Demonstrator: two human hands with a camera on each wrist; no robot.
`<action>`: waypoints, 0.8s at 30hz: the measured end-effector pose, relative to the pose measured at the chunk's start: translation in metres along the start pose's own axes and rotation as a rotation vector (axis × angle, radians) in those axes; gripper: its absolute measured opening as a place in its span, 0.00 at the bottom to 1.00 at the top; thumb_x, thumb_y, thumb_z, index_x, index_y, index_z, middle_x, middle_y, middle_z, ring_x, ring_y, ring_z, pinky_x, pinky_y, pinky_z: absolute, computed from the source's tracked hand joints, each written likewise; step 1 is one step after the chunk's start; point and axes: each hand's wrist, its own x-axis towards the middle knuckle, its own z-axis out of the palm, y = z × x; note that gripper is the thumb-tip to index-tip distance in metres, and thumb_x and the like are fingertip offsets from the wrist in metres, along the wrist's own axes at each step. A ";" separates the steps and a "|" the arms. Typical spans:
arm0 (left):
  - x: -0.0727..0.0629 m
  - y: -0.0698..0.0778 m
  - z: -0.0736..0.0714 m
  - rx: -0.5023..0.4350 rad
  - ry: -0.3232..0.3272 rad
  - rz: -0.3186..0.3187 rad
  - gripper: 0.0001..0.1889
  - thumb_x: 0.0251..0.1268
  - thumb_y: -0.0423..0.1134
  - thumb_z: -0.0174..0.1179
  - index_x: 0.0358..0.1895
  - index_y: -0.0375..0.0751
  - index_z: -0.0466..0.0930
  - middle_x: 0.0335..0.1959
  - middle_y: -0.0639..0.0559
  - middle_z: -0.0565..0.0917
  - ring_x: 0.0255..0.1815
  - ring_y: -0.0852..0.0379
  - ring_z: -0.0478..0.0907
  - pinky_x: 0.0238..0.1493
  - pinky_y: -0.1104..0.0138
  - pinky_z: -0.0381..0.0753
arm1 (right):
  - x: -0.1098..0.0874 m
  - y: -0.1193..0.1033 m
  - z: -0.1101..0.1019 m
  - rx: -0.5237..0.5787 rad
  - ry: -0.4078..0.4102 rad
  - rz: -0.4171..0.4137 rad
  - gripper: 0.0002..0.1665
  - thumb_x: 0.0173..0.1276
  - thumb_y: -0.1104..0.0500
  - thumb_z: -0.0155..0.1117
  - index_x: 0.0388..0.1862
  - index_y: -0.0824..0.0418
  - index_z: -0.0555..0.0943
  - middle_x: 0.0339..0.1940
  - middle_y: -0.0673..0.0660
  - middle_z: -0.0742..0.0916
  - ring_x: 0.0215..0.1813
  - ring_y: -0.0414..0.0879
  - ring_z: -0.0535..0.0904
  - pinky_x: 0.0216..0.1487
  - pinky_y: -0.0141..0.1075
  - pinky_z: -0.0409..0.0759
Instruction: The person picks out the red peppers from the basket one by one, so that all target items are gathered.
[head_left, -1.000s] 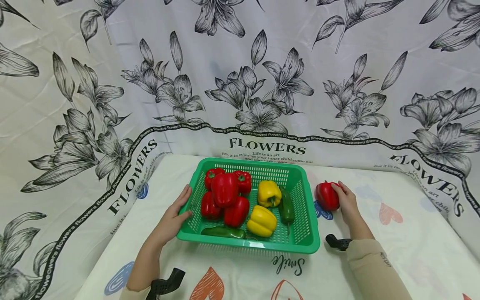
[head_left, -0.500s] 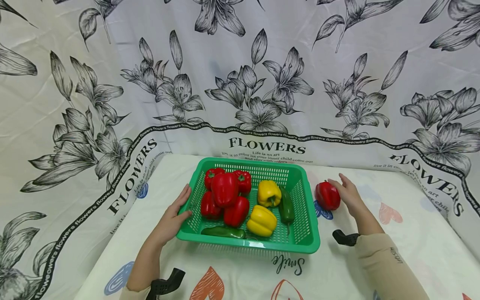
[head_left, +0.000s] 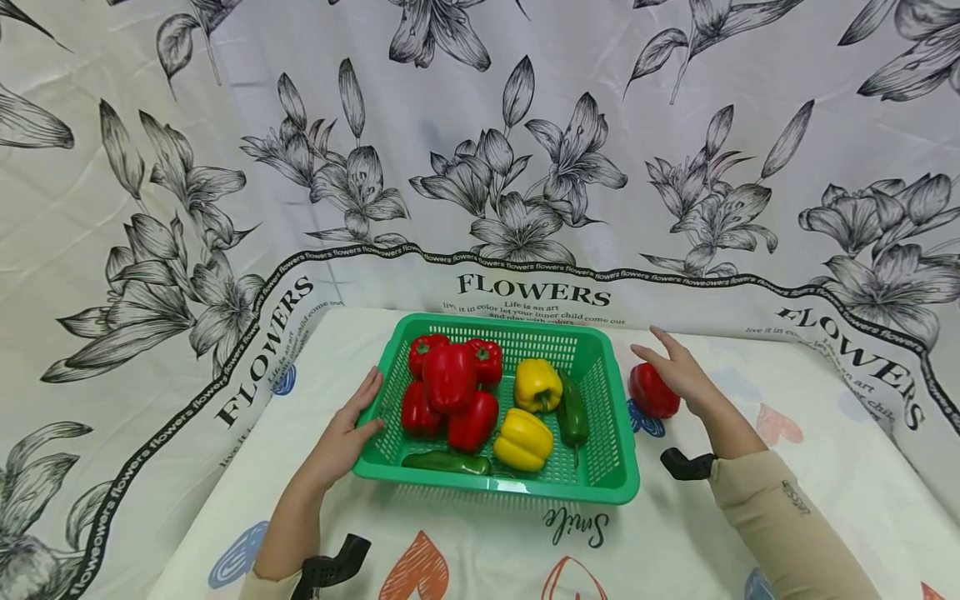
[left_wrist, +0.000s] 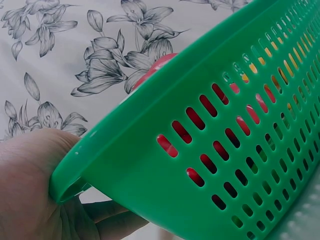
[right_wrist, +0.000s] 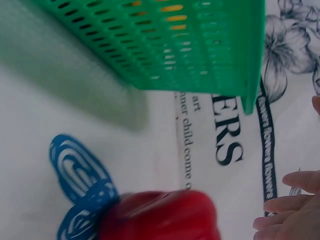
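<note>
A green plastic basket [head_left: 495, 490] holds several red bell peppers [head_left: 449, 379], two yellow bell peppers [head_left: 523, 440] and two long green peppers [head_left: 573, 408]. My left hand [head_left: 341, 433] holds its left rim, fingers along the outside and thumb over the edge; in the left wrist view, fingers of that hand [left_wrist: 35, 185] reach under the lip. One more red bell pepper [head_left: 651, 393] lies on the cloth right of the basket. Above and behind it hovers my right hand [head_left: 686, 375], fingers extended and holding nothing. The right wrist view shows that pepper [right_wrist: 160, 217] apart from the fingertips [right_wrist: 292, 202].
A pale printed cloth [head_left: 480, 550] with hearts and blue shapes covers the table. Behind it hangs a white curtain [head_left: 517, 150] with black lily drawings. Black wrist mounts [head_left: 333, 568] sit on both forearms.
My right hand has let go of the red bell pepper beside the basket, drawn back, then risen above it toward the basket. The left hand and basket stay put.
</note>
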 end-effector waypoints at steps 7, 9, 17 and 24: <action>0.000 0.000 0.000 -0.004 0.000 0.006 0.34 0.66 0.29 0.47 0.74 0.43 0.47 0.77 0.55 0.41 0.77 0.44 0.34 0.69 0.41 0.45 | 0.001 -0.026 -0.002 0.001 -0.052 -0.094 0.47 0.70 0.39 0.46 0.76 0.58 0.40 0.76 0.66 0.45 0.75 0.68 0.37 0.64 0.71 0.45; -0.001 0.002 -0.001 -0.007 0.001 0.008 0.33 0.66 0.29 0.47 0.74 0.43 0.48 0.77 0.53 0.41 0.77 0.43 0.34 0.69 0.41 0.45 | 0.002 -0.033 -0.002 -0.005 -0.059 -0.122 0.47 0.69 0.40 0.48 0.76 0.58 0.40 0.77 0.65 0.46 0.75 0.68 0.38 0.64 0.70 0.46; -0.002 0.005 -0.002 0.001 0.001 -0.003 0.33 0.66 0.29 0.47 0.74 0.44 0.48 0.77 0.54 0.41 0.77 0.43 0.34 0.69 0.41 0.44 | 0.003 -0.061 0.007 0.018 -0.132 -0.200 0.50 0.66 0.42 0.56 0.76 0.55 0.42 0.77 0.62 0.47 0.76 0.63 0.40 0.69 0.64 0.47; -0.003 0.006 -0.002 -0.017 0.000 0.000 0.33 0.67 0.29 0.47 0.74 0.44 0.48 0.77 0.55 0.41 0.77 0.44 0.34 0.69 0.40 0.43 | 0.008 -0.083 0.030 0.091 -0.246 -0.220 0.50 0.64 0.45 0.59 0.76 0.58 0.46 0.77 0.59 0.52 0.77 0.59 0.45 0.72 0.56 0.48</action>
